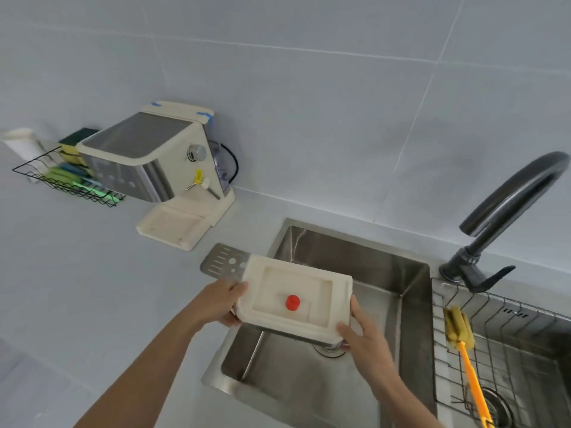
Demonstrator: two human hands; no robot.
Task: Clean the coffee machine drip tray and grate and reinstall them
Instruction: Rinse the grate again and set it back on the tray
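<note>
A cream drip tray (324, 291) with a red float (292, 303) in its middle hangs over the left edge of the sink, held level by both hands. My left hand (220, 301) grips its left end and my right hand (360, 336) grips its front right corner. The slotted metal grate (223, 262) lies flat on the counter just behind the tray's left end. The cream and steel coffee machine (154, 162) stands at the back left, its base (173, 225) bare with no tray in it.
A steel sink (386, 267) lies under the tray, with a black faucet (500, 217) at the right. A wire rack (509, 335) over the right basin holds a yellow brush with an orange handle (463, 338). A wire basket with sponges (66, 177) stands left of the machine.
</note>
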